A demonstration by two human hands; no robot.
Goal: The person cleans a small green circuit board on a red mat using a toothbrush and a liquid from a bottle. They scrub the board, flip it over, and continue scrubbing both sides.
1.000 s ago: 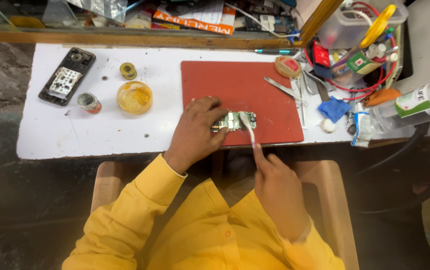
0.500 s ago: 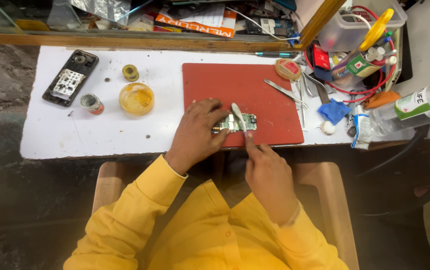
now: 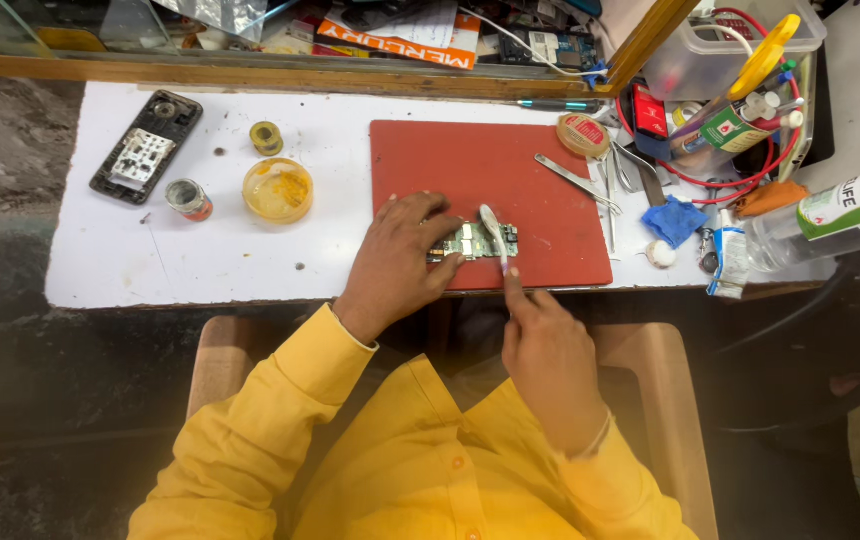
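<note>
Head view: two hands work on a small circuit board

Head view looks down at a person in a yellow shirt sitting at a white table (image 3: 150,270). A red mat (image 3: 450,160) lies on the table, likely to keep small parts from sliding away. On the mat, near its front edge, sits a small green circuit board (image 3: 472,241).

The left hand (image 3: 400,260) rests flat on the mat with its fingers pressing the left end of the board. This grip looks like it is there to keep the board from moving. The right hand (image 3: 540,345) has its grip closed around a thin tool with a pale tip (image 3: 493,228). The tool lies across the board, so its tip can touch the tiny parts.

Off to the left sit an opened phone (image 3: 145,147), a small tin (image 3: 188,198), a round yellow tub (image 3: 278,190) and a little roll of wire (image 3: 267,137). To the right lie metal tweezers (image 3: 575,181), a blue cloth (image 3: 674,220) and a clear bottle (image 3: 835,215), all close by for easy reach.
</note>
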